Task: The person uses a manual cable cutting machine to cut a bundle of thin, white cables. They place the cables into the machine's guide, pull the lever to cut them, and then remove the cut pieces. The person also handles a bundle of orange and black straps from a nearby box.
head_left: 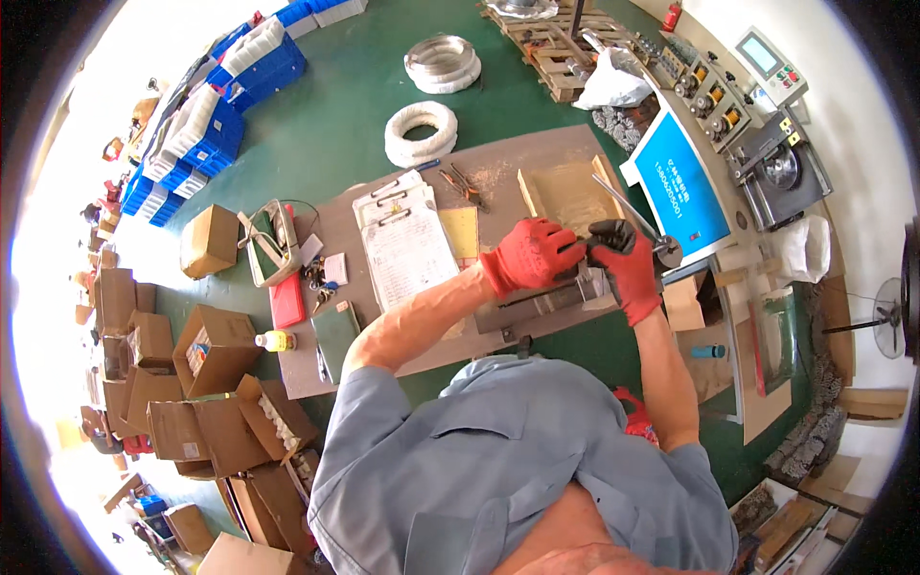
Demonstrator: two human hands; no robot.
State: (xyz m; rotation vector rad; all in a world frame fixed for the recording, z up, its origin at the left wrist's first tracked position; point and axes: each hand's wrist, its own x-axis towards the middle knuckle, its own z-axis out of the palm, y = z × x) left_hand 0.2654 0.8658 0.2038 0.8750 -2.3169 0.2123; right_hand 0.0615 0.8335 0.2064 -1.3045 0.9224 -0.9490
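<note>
My left hand (535, 255), in a red glove, is closed at the table's near right part, its fingertips pinched together. Beside it my right hand (625, 257), in a red glove with a black palm, is curled closed too. The two hands almost meet, and whatever lies between their fingers is too small and covered to name. Below them is a dark metal fixture (546, 303) at the table's near edge. Just beyond the hands stands a shallow wooden tray (565, 192). A thin metal rod (621, 201) slants down past my right hand to a round metal disc (668, 252).
The brown table (335, 220) bears clipboards with paper (407, 249), pliers (464, 184) and a green notebook (335, 335). Wire coils (422, 134) lie on the green floor. A blue-fronted machine (676, 182) stands right. Cardboard boxes (216, 350) crowd the left.
</note>
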